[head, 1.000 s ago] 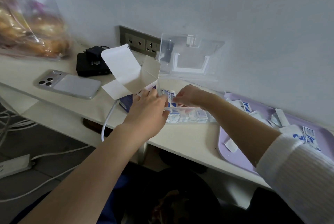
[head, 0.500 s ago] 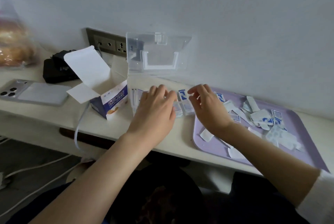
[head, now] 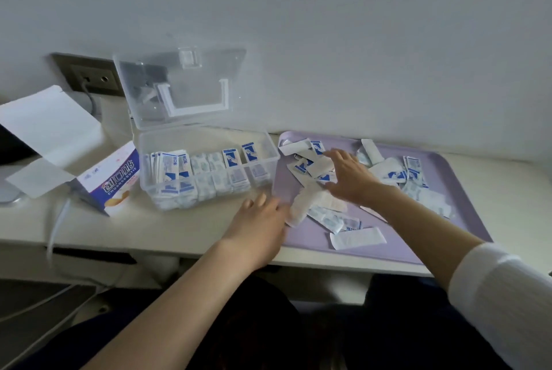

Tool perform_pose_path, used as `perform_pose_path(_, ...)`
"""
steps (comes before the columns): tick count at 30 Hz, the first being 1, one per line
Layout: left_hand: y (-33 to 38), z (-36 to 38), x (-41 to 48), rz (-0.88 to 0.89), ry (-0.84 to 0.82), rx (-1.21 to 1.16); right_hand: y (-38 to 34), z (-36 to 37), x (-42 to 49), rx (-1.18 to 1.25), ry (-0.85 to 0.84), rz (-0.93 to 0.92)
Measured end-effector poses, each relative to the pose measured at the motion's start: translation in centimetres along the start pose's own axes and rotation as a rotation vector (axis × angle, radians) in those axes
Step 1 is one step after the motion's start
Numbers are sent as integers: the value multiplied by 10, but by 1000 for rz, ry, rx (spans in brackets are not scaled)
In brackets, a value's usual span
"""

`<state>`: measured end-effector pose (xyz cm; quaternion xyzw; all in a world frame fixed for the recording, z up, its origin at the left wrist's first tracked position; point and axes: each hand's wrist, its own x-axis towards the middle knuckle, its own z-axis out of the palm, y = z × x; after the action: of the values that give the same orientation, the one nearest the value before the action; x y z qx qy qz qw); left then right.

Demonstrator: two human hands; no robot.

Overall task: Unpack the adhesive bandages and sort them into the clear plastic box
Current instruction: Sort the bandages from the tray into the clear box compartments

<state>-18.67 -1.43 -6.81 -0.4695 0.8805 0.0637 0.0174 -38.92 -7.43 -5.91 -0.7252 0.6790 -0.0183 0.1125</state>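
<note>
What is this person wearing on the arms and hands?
The left hand and right hand are bare: no gloves, ring or watch shows. The right arm has a white ribbed sleeve ending partway up the forearm; the left forearm is uncovered as far as visible.

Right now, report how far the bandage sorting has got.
Done: the carton is open and the clear box holds rows of bandages. In hand: the right hand, fingers spread, reaches over the pile on the purple tray; the left hand lies open at the tray's edge, holding nothing. Left: that whole pile to sort into the box.
</note>
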Motion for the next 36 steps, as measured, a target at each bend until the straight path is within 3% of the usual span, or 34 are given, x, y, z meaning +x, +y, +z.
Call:
perform_pose_path(4,8,0,10,-23,-16,3,7,-3,22,72,-101,35)
perform_pose_path(12,17,-1,24,-88,-16,-1,-6,-3,21,13,-57,-68)
perform_pose_path(17,18,3,25,-74,2,-3,-11,-5,11,73,-128,-90)
perform_pose_path(24,19,-4,24,-33,86,-57,-8,-4,4,154,-199,-38)
perform_pose_path(30,21,-10,23,-33,258,-91,-11,-4,0,129,-182,-26)
perform_pose_path(36,16,2,22,-47,119,5,-17,-1,-2,122,-150,8)
